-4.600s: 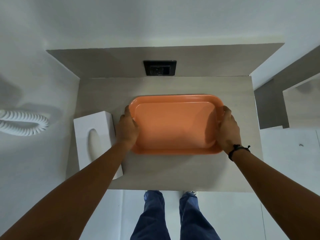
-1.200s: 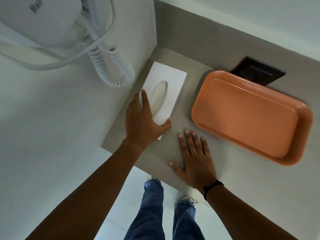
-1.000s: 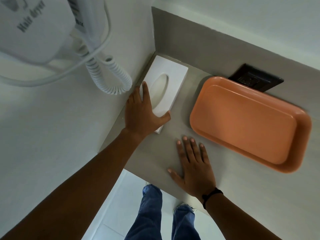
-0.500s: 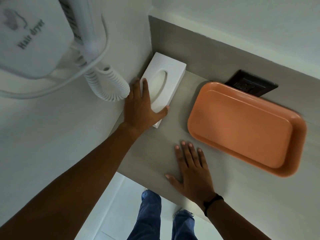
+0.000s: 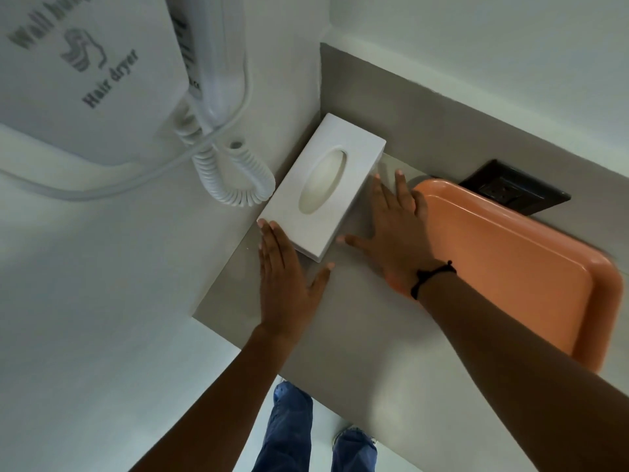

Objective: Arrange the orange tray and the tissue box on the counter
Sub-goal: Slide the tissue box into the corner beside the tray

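Note:
The white tissue box [image 5: 326,185] with an oval slot lies in the counter's far left corner, against the left wall. My left hand [image 5: 287,284] lies flat and open at the box's near end, fingertips touching its near edge. My right hand [image 5: 394,229] rests flat on the counter [image 5: 357,335] between the box and the orange tray [image 5: 510,267], fingers spread along the box's right side. The tray lies empty at the right, partly hidden by my right forearm.
A wall-hung white hair dryer [image 5: 112,80] with a coiled cord [image 5: 231,178] hangs just left of the box. A black power socket [image 5: 514,192] sits on the grey backsplash behind the tray. My legs in jeans [image 5: 292,427] stand below the counter's front edge.
My left hand has let go of the box top and now lies flat at its near end. My right hand has moved forward to the box's right side. The box sits deeper in the corner.

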Demonstrator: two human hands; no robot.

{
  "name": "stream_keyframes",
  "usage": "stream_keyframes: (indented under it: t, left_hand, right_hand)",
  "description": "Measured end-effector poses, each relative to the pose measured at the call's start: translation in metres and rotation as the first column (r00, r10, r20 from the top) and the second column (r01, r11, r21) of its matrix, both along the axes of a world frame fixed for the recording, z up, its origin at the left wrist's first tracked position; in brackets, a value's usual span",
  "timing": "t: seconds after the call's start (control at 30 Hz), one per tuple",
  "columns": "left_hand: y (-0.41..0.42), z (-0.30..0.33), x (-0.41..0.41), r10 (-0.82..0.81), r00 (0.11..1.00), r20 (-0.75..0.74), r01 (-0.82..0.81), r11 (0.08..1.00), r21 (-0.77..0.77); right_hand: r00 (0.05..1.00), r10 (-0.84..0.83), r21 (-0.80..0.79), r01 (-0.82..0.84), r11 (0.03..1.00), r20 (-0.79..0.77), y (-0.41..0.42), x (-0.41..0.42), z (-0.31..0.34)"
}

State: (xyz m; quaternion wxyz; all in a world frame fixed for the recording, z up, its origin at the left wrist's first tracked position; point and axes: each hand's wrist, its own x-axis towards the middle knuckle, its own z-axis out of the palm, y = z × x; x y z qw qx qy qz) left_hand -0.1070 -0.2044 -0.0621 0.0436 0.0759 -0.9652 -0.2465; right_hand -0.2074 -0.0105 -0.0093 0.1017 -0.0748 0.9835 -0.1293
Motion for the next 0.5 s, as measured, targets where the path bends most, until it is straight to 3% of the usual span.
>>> stream_keyframes:
  t: [0.2,0.5]
  left_hand:
    - [-0.001,-0.008,-0.004,0.035,0.999,-0.019,-0.035,0.999,0.028]
    - [-0.012,-0.011,-0.019,0.029,0.998,-0.063,-0.03,0.999,-0.014]
  right_hand:
    - [0.996,0.012,-0.039,-0.009,0.999,0.085,-0.003,-0.032,-0.003]
    - [1.0,0.021,-0.011,-0.021,1.0,0.018,-0.012,-0.045,-0.017]
